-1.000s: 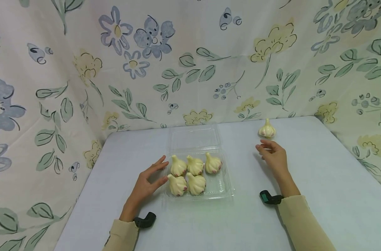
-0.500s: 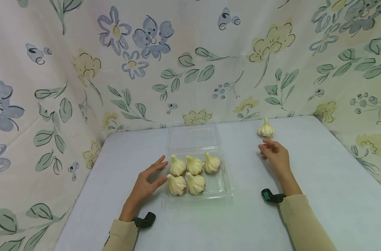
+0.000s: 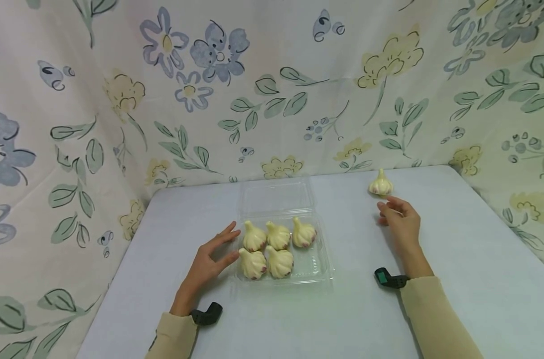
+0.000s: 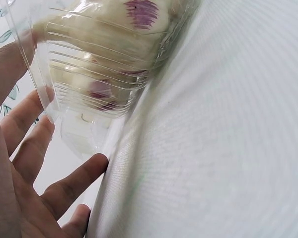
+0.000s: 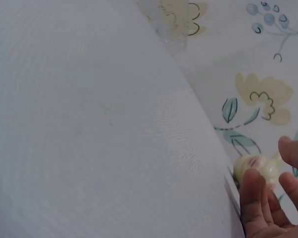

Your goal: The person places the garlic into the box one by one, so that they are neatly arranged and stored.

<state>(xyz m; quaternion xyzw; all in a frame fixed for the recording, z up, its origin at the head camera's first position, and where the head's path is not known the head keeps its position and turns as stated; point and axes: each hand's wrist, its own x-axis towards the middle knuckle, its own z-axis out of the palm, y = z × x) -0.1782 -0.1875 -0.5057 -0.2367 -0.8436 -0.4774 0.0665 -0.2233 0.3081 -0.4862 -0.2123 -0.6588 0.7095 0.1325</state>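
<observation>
A clear plastic clamshell box lies with its lid folded back on the white table. Inside it sit several garlic bulbs, three along the far row and two in the near row, with a bare spot at the near right. My left hand rests at the box's left side, fingers spread; in the left wrist view the fingertips are right at the clear wall. One more garlic bulb stands alone near the table's far right edge. Just short of it hovers my right hand, fingers loosely bent, holding nothing.
The white table ends at a floral curtain behind and to the left. The open box lid lies toward the far edge. Dark wrist cameras are strapped at both cuffs.
My right hand has drifted slightly right and away from me, closer to the lone garlic bulb. The left hand, box and bulbs stay where they were.
</observation>
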